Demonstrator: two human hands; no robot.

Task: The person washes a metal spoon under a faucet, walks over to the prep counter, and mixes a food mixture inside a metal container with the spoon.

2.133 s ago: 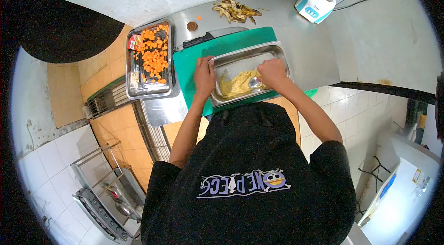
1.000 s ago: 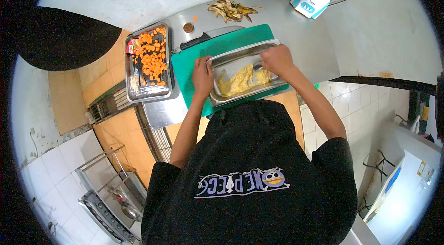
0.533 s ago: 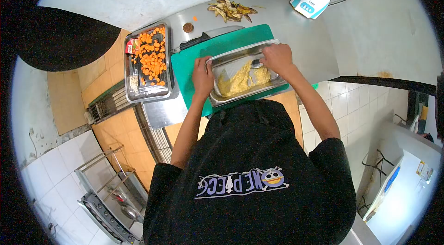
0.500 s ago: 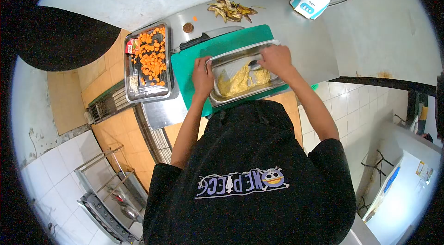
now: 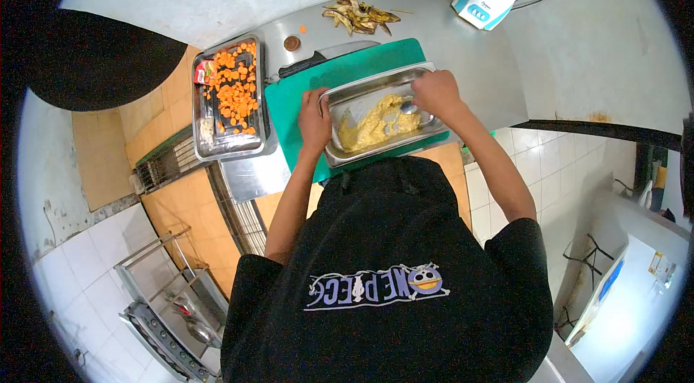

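Note:
A rectangular metal pan (image 5: 372, 83) rests on a green cutting board (image 5: 289, 104). Inside it lies a lumpy yellow mash (image 5: 372, 128), spread mostly over the left and middle. My left hand (image 5: 315, 122) is closed on the pan's left rim. Over the right end of the pan, my right hand (image 5: 437, 94) grips a spoon (image 5: 409, 107), whose bowl sits at the mash. The spoon's handle is mostly hidden by my fingers.
Left of the board stands a metal tray (image 5: 261, 138) with sliced carrots (image 5: 237, 97) and a red packet (image 5: 204, 72). Behind the board lie a knife (image 5: 303, 65), a small brown round object (image 5: 291, 43) and banana peels (image 5: 359, 15). A white-and-teal blender base (image 5: 484, 1) stands at the back right.
My right hand has shifted slightly right, and the spoon's bowl has moved right and a little nearer to me through the mash. My left hand stays on the rim.

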